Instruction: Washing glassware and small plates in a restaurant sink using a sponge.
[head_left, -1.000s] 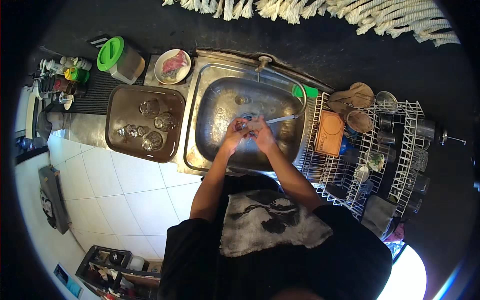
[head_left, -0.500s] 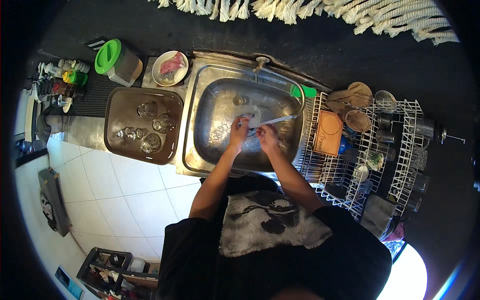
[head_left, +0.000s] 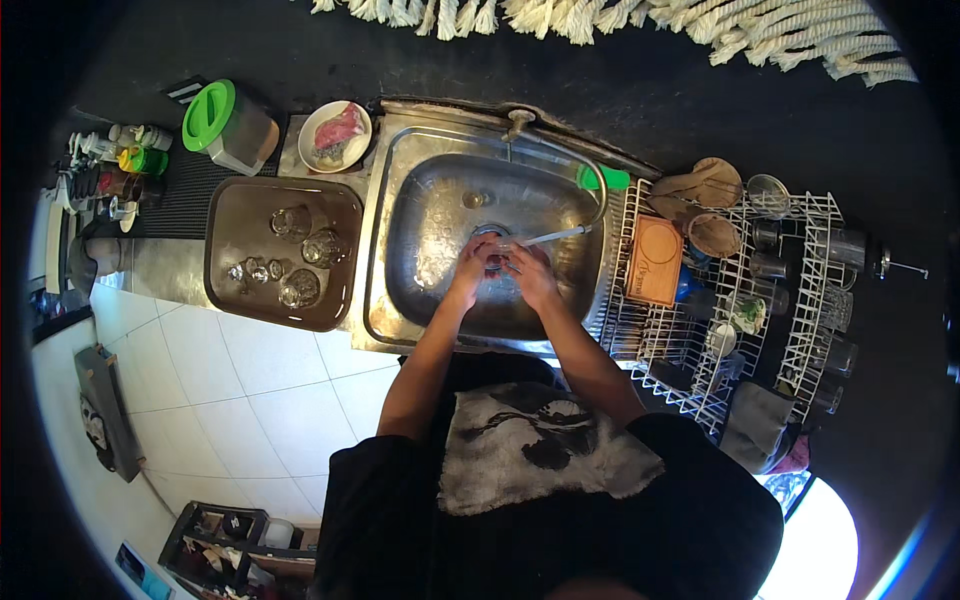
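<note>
Both my hands are together over the steel sink (head_left: 430, 290), closed around a clear glass (head_left: 497, 243) that they mostly hide. My left hand (head_left: 473, 268) grips its left side, and my right hand (head_left: 528, 270) curls over the right side. The curved tap (head_left: 603, 190) arches round from the back of the sink, and its pale nozzle (head_left: 556, 236) ends just beside my right fingers. Left of the sink, a brown tray (head_left: 225, 290) holds several small clear glass pieces.
A white plate (head_left: 363, 150) with a pink and grey cloth or sponge (head_left: 338, 130) stands behind the tray. Near it is a green-lidded container (head_left: 240, 130). On the right, a white wire dish rack (head_left: 690, 385) carries glasses, cups and a wooden board (head_left: 655, 262).
My hands have turned and closed in around the glass, the right fingers now reaching over it. The pale thing seen between my hands earlier no longer shows. The view has shifted slightly.
</note>
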